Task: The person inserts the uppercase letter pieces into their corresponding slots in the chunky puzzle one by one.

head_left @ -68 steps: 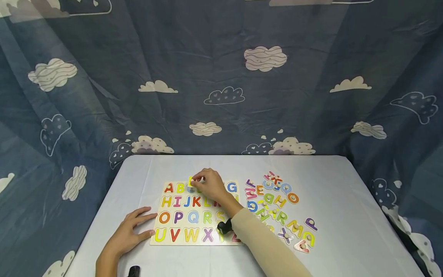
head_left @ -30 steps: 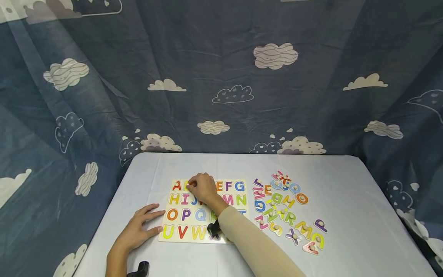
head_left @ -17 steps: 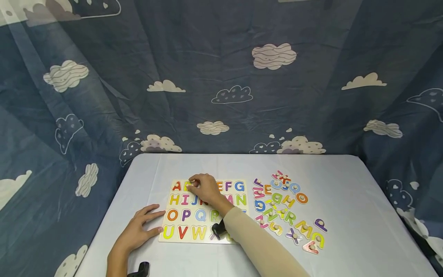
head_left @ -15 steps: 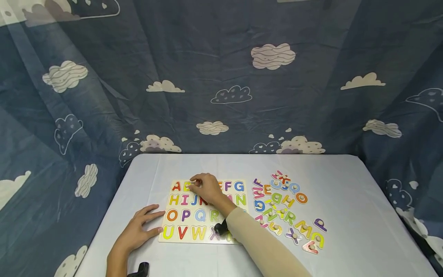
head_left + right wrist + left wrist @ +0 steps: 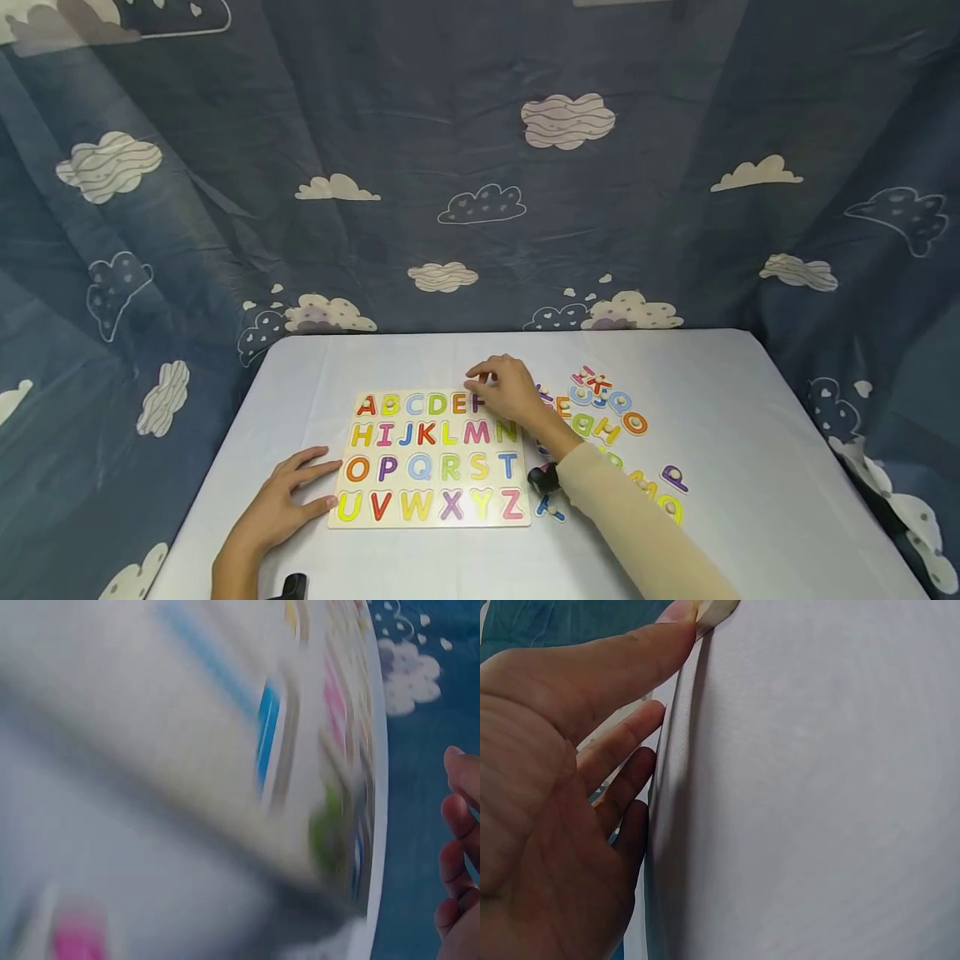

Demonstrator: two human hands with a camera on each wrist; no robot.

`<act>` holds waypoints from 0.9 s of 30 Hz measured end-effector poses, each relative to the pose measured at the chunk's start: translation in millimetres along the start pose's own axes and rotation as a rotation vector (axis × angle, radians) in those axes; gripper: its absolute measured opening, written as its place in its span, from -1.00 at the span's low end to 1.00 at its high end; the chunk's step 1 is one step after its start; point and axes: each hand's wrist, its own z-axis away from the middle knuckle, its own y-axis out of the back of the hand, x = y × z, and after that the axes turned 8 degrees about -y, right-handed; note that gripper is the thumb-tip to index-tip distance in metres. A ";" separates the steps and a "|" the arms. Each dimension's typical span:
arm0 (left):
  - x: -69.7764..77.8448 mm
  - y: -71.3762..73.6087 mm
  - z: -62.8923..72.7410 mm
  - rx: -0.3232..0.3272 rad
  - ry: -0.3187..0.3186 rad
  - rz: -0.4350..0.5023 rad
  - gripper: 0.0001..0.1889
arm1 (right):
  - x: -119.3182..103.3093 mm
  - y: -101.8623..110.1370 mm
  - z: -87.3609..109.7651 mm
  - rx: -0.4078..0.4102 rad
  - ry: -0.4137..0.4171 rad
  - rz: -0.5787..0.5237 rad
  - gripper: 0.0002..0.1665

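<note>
White cloth, softly creased, covers the worktop, where the left grip lies with fingers relaxed and parted, forefinger and thumb touching the edge just right of it. That edge belongs to the letter board, a flat, pale rectangle with rounded, coloured capitals in four rows; small knobs show on some top-row letters. At the board's upper right, the right grip hangs above the F, released, thumb and forefinger loosely bent and apart. Below this grip, beside the board's lower right corner, lies a blue piece. Right of the grip, partly hidden by the beige sleeve, loose letters with round knobs are scattered: an orange E near it, an orange O farther out, and a purple P farthest right.
</note>
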 end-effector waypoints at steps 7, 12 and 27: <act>-1.4 -2.1 5.3 -0.004 0.008 0.005 -0.40 | 33.0 41.8 14.1 0.050 -0.007 0.069 -0.78; -1.2 -1.2 7.6 -0.008 0.017 0.014 -0.39 | 58.0 65.6 21.9 0.062 0.008 0.112 -0.76; 3.6 2.0 1.3 -0.025 0.034 0.039 -0.39 | 113.9 119.2 46.7 0.028 -0.178 0.155 -0.75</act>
